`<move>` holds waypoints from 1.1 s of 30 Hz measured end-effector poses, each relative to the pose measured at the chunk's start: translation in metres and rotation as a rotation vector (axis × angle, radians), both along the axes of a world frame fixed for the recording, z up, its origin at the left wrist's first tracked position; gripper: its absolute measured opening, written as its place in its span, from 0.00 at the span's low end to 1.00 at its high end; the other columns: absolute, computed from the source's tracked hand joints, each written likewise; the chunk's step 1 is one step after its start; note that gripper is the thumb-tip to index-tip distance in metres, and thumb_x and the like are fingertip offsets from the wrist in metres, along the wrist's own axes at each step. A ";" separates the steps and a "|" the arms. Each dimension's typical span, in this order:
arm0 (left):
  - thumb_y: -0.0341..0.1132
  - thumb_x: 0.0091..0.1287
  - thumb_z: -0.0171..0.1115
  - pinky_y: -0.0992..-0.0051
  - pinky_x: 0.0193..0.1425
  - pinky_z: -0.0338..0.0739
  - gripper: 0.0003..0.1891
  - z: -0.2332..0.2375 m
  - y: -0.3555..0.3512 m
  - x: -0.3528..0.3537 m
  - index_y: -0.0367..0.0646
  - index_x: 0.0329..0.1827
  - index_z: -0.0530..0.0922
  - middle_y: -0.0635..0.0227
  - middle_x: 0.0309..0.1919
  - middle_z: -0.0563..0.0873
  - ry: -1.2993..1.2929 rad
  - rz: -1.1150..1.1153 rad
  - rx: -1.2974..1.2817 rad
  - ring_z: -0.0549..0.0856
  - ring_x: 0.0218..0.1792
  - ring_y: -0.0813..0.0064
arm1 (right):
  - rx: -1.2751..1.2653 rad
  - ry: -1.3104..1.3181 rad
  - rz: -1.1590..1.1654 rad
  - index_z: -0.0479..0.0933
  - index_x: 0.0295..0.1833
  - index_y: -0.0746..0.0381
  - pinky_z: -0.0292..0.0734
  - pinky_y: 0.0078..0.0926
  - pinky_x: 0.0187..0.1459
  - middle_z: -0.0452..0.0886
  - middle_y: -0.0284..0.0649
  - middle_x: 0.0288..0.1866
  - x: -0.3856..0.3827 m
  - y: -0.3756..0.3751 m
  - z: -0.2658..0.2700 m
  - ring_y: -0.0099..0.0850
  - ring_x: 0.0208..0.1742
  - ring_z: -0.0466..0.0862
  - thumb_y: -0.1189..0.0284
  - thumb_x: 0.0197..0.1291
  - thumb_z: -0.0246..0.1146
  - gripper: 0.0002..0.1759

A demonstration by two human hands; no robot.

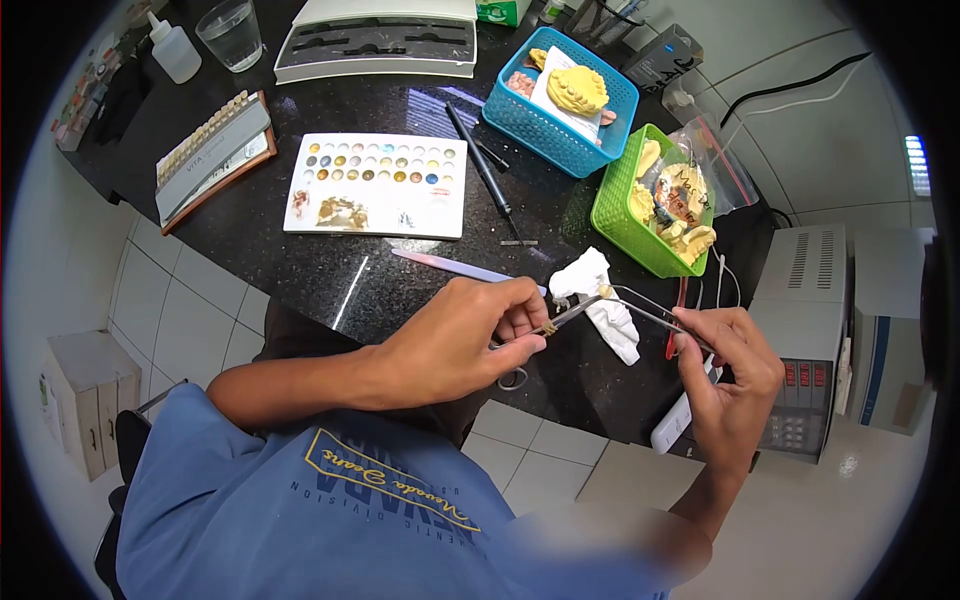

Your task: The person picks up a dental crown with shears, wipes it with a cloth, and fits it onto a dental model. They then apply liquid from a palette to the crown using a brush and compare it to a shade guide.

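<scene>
My left hand (480, 335) is closed on a metal clamp (572, 312), whose jaws point right toward a small yellowish tooth-like piece (606, 292). Pinched between thumb and fingers of my right hand (728, 362) are metal tweezers (650, 312); their tips meet at that same small piece. Which tool bears the piece is too small to tell. Beneath the tool tips, a crumpled white tissue (612, 325) lies on the dark speckled table (390, 290). A pale pink-and-lilac tool (450, 266) rests just beyond my left hand.
Behind my hands are a white paint palette (375, 215), a black pen-like brush (478, 160), a blue basket (560, 145) and a green basket (640, 245) with dental models. A shade guide (215, 160), glass (232, 40) and bottle (175, 55) stand left. A display unit (800, 350) is right.
</scene>
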State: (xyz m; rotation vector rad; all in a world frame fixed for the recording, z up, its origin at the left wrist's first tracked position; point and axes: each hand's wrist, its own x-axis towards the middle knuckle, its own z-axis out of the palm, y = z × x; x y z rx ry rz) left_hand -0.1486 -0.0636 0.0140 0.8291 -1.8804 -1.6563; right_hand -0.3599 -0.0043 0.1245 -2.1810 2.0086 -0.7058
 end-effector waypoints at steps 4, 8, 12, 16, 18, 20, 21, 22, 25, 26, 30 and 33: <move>0.27 0.61 0.61 0.79 0.31 0.75 0.06 0.003 -0.007 0.004 0.34 0.37 0.75 0.67 0.26 0.81 -0.049 -0.076 -0.013 0.80 0.28 0.81 | 0.073 -0.083 -0.038 0.83 0.39 0.65 0.69 0.17 0.27 0.79 0.38 0.27 -0.005 -0.003 -0.005 0.23 0.26 0.77 0.82 0.46 0.64 0.12; 0.27 0.60 0.61 0.79 0.29 0.73 0.05 0.000 -0.014 0.003 0.35 0.34 0.74 0.67 0.25 0.82 -0.065 -0.124 -0.007 0.80 0.27 0.81 | 0.101 -0.164 -0.016 0.83 0.39 0.65 0.66 0.16 0.26 0.79 0.38 0.27 -0.015 -0.006 -0.012 0.21 0.26 0.76 0.81 0.47 0.64 0.11; 0.27 0.60 0.61 0.79 0.28 0.72 0.06 0.007 -0.019 0.003 0.36 0.31 0.72 0.66 0.24 0.82 -0.139 -0.196 0.044 0.79 0.25 0.82 | 0.155 -0.198 -0.055 0.83 0.40 0.66 0.63 0.15 0.25 0.79 0.37 0.27 -0.021 -0.007 -0.016 0.19 0.25 0.74 0.81 0.47 0.64 0.11; 0.27 0.61 0.60 0.80 0.26 0.72 0.06 0.000 -0.018 0.004 0.37 0.31 0.72 0.69 0.24 0.81 -0.087 -0.248 0.030 0.78 0.24 0.84 | 0.161 -0.341 -0.118 0.81 0.40 0.68 0.61 0.15 0.26 0.77 0.34 0.27 -0.031 -0.007 -0.015 0.18 0.26 0.70 0.80 0.50 0.64 0.10; 0.27 0.61 0.60 0.83 0.25 0.73 0.05 -0.006 -0.014 0.003 0.37 0.33 0.71 0.71 0.24 0.80 -0.064 -0.157 0.003 0.78 0.24 0.86 | 0.074 -0.263 -0.171 0.81 0.40 0.68 0.62 0.15 0.28 0.76 0.33 0.27 -0.043 -0.001 -0.003 0.17 0.27 0.69 0.79 0.51 0.63 0.09; 0.26 0.62 0.59 0.85 0.25 0.74 0.05 0.001 -0.011 0.002 0.38 0.34 0.70 0.73 0.25 0.78 -0.107 -0.158 0.057 0.78 0.25 0.87 | -0.032 -0.157 -0.325 0.81 0.40 0.67 0.63 0.15 0.29 0.76 0.32 0.28 -0.058 0.018 0.029 0.18 0.27 0.70 0.78 0.52 0.63 0.09; 0.26 0.62 0.59 0.86 0.26 0.74 0.05 0.004 -0.009 -0.002 0.39 0.34 0.70 0.73 0.26 0.78 -0.103 -0.145 0.082 0.78 0.26 0.87 | -0.139 -0.071 -0.405 0.81 0.40 0.67 0.63 0.15 0.30 0.76 0.32 0.28 -0.072 0.030 0.045 0.18 0.28 0.70 0.78 0.53 0.63 0.09; 0.25 0.62 0.59 0.86 0.27 0.75 0.05 0.005 -0.007 -0.003 0.39 0.34 0.70 0.73 0.27 0.78 -0.109 -0.117 0.113 0.78 0.27 0.87 | -0.234 0.010 -0.469 0.81 0.40 0.67 0.64 0.15 0.30 0.76 0.32 0.28 -0.089 0.042 0.061 0.18 0.28 0.70 0.78 0.53 0.63 0.09; 0.25 0.62 0.59 0.87 0.28 0.75 0.05 0.005 -0.003 -0.005 0.39 0.34 0.70 0.71 0.28 0.79 -0.110 -0.118 0.104 0.78 0.28 0.87 | -0.345 0.278 -0.762 0.82 0.43 0.66 0.70 0.17 0.35 0.81 0.35 0.30 -0.130 0.084 0.116 0.20 0.29 0.74 0.76 0.54 0.62 0.10; 0.25 0.62 0.58 0.87 0.29 0.75 0.05 0.005 -0.002 -0.005 0.39 0.34 0.70 0.71 0.28 0.80 -0.118 -0.083 0.111 0.78 0.27 0.87 | -0.362 0.288 -0.786 0.82 0.43 0.66 0.70 0.17 0.35 0.81 0.35 0.30 -0.142 0.096 0.129 0.20 0.29 0.74 0.76 0.54 0.62 0.10; 0.24 0.61 0.58 0.86 0.30 0.75 0.04 0.009 -0.001 -0.005 0.38 0.34 0.70 0.70 0.27 0.80 -0.160 -0.126 0.048 0.79 0.28 0.86 | -0.202 0.543 -1.028 0.82 0.42 0.63 0.74 0.24 0.38 0.84 0.40 0.33 -0.198 0.134 0.164 0.28 0.32 0.81 0.69 0.54 0.62 0.12; 0.24 0.61 0.58 0.86 0.30 0.75 0.04 0.009 -0.001 -0.005 0.37 0.34 0.71 0.69 0.27 0.80 -0.162 -0.139 0.023 0.79 0.28 0.86 | -0.090 0.662 -1.107 0.83 0.41 0.59 0.76 0.28 0.39 0.84 0.42 0.34 -0.222 0.141 0.163 0.34 0.34 0.83 0.67 0.51 0.62 0.13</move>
